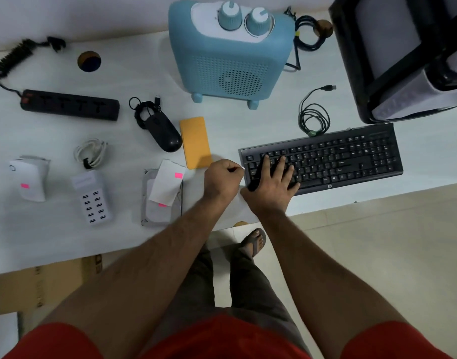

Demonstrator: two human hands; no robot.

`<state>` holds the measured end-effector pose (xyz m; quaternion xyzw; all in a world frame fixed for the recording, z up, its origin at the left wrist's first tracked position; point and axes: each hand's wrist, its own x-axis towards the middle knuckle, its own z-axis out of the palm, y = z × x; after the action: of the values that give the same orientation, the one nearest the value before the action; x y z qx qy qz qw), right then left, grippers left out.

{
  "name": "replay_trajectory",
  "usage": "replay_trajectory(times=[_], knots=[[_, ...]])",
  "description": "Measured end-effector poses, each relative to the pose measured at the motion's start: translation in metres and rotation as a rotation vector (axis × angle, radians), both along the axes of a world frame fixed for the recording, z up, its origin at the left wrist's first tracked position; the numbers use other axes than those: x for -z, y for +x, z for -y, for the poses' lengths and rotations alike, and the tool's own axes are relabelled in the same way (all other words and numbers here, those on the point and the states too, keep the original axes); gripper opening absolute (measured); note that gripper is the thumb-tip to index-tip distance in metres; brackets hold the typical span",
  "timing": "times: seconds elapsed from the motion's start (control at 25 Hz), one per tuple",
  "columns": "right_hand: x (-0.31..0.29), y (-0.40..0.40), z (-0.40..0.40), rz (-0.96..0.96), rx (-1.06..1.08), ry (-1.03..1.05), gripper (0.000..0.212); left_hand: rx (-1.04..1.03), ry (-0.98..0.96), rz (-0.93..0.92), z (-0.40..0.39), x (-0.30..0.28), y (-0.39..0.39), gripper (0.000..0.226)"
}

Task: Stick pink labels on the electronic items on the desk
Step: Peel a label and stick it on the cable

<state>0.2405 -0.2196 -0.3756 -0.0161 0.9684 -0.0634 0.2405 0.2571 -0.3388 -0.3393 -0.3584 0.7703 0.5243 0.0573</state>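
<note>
A black keyboard (338, 156) lies at the desk's right front. My right hand (271, 177) rests flat on its left end with fingers spread over the keys. My left hand (222, 178) is curled just left of the keyboard and pinches a small pale strip at its fingertips. A white label sheet (167, 182) with one pink label (178, 175) lies on a flat grey device (154, 213). A white adapter (30, 181) at the left carries a pink label (24, 186).
A blue heater (230, 53) stands at the back centre. A black power strip (69, 104), black mouse (162, 130), yellow pad (196, 142), white multi-port USB charger (92, 196), coiled cables (314, 117) and a black printer (403, 55) share the white desk (53, 237).
</note>
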Motion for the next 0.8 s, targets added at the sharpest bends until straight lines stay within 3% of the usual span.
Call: replay_trajectory(times=[0.2,0.44,0.64,0.8], knots=[[-0.026,-0.005,-0.005,-0.011,0.028,-0.080,0.104,-0.113,0.038,-0.036,-0.003,-0.016,-0.004,0.009],[-0.128,-0.022,-0.028,-0.211,0.131,-0.263,0.091,-0.276,0.237,-0.200,-0.011,-0.079,-0.013,0.008],[-0.229,-0.043,-0.057,-0.307,0.247,-0.446,0.062,-0.167,0.379,-0.320,-0.042,-0.132,-0.041,0.007],[-0.274,-0.058,-0.070,-0.248,0.297,-0.602,0.050,-0.123,0.420,-0.436,-0.067,-0.170,-0.065,0.011]])
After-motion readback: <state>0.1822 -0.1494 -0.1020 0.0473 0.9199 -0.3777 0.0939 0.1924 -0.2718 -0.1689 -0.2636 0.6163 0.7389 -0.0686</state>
